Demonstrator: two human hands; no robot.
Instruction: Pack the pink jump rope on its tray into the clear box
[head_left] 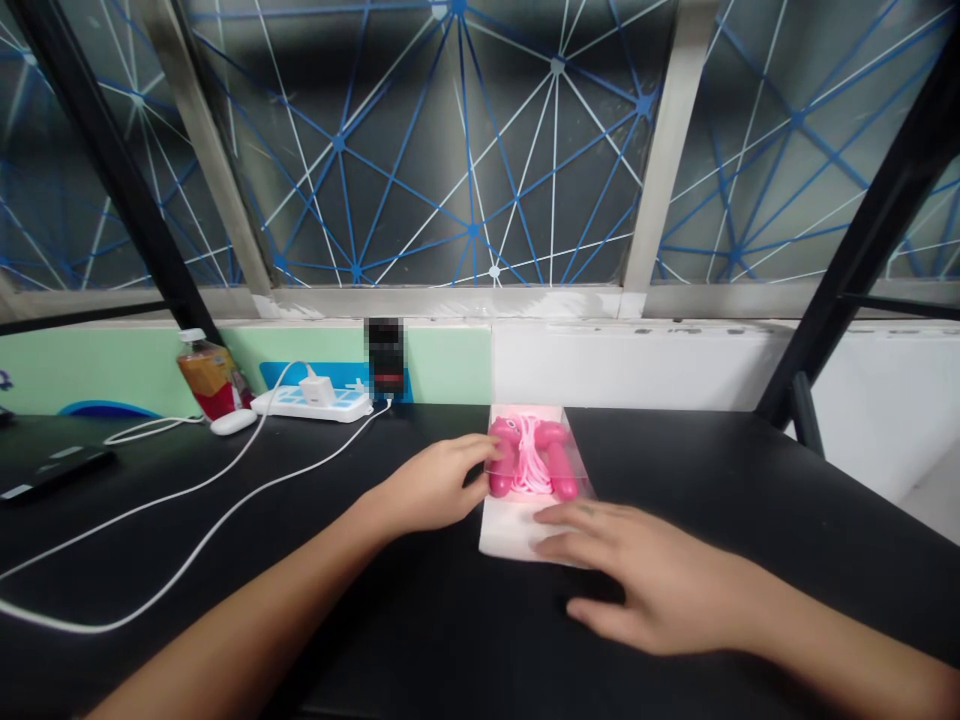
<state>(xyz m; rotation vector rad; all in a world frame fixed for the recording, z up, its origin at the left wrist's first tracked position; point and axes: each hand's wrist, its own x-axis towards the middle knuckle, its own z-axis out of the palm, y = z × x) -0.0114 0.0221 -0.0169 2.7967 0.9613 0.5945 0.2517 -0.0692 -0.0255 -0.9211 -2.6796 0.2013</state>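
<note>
Left hand: the left hand [431, 487] reached in from 7 o'clock, its fingers against the left end of a clear plastic box [579, 470]; the grip looked narrow, but I could not tell whether it was holding the box.
Right hand: the right hand [645, 572] came in from 4 o'clock, wide and spread, its fingers [570, 520] lying across a white card base [510, 530], holding nothing.
Main item: a pink jump rope [534, 455] with its cord coiled between two handles lay in the box, on the base, between the hands at 12 o'clock.
Surface: everything rested on a black table [675, 450].
Around it: at 10 o'clock stood a white power strip [311, 405] with a plugged-in charger [318, 388], a white mouse [233, 421] and a pouch of juice [208, 375]; a white cable [187, 487] trailed towards 9 o'clock, and a dark tablet [52, 472] lay beyond it.
Behind: a blurred phone [388, 358] stood upright at 12 o'clock.
</note>
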